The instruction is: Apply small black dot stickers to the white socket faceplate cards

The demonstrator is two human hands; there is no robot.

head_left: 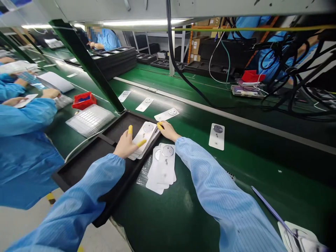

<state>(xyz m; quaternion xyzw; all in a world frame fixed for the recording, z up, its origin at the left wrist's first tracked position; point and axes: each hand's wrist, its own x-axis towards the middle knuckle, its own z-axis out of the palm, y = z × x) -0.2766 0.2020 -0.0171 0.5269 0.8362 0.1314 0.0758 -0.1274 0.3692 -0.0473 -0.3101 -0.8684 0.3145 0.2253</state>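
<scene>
My left hand, yellow covers on thumb and forefinger, spreads its fingers over a fanned stack of white phone-shaped panels. The stack lies in a black tray, each visible top bearing a round camera ring. At the stack's upper right corner, my right hand has its fingers drawn together on a panel's edge; the fingertips are partly hidden. Just below that wrist, a second loose pile of white panels overlaps clear bubble wrap on the green conveyor belt.
Single panels lie along the belt, one with a dark camera ring. Beyond the tray are clear plastic trays and a red bin. A green post slants down beside the tray; a black cable hangs ahead. Co-workers sit left.
</scene>
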